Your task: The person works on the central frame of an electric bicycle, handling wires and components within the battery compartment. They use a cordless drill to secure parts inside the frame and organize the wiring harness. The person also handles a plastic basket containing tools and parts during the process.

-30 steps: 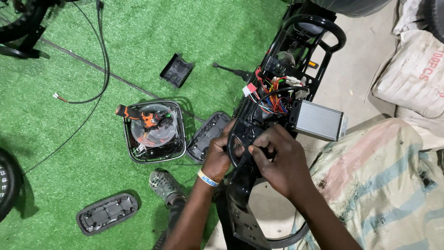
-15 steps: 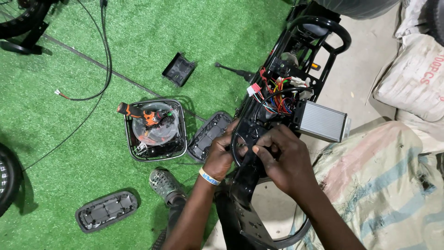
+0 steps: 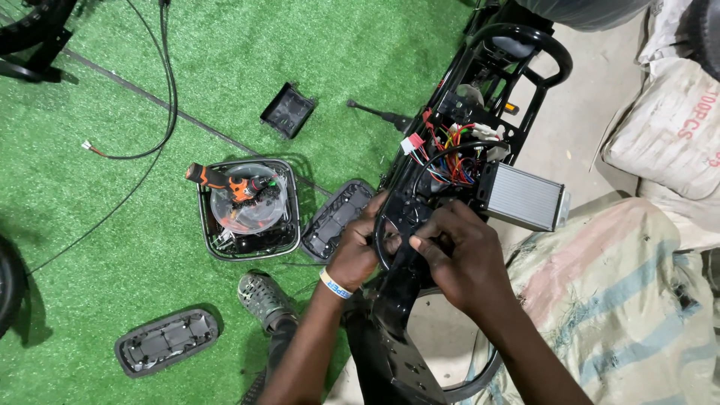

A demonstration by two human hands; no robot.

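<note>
A black metal vehicle frame point(image 3: 525, 45) stands in front of me with a bundle of coloured wires point(image 3: 450, 146) and a ribbed silver controller box point(image 3: 525, 196) mounted in it. My left hand point(image 3: 360, 244), with a wristband, grips the left side of the frame's black lower part. My right hand point(image 3: 461, 255) closes on the same black part point(image 3: 401, 225) from the right, fingers curled over it. What sits under the fingers is hidden.
On the green turf lie a black tray with a clear bowl and an orange-handled tool point(image 3: 232, 187), two black oval covers point(image 3: 337, 217) point(image 3: 165, 341), a small black square cover point(image 3: 287, 111), a screwdriver point(image 3: 379, 115), loose cables point(image 3: 161, 90) and a shoe point(image 3: 262, 300). White sacks point(image 3: 667, 127) stand at the right.
The view has shifted slightly. Both hands stay on the frame's black lower part, with only small finger movements.
</note>
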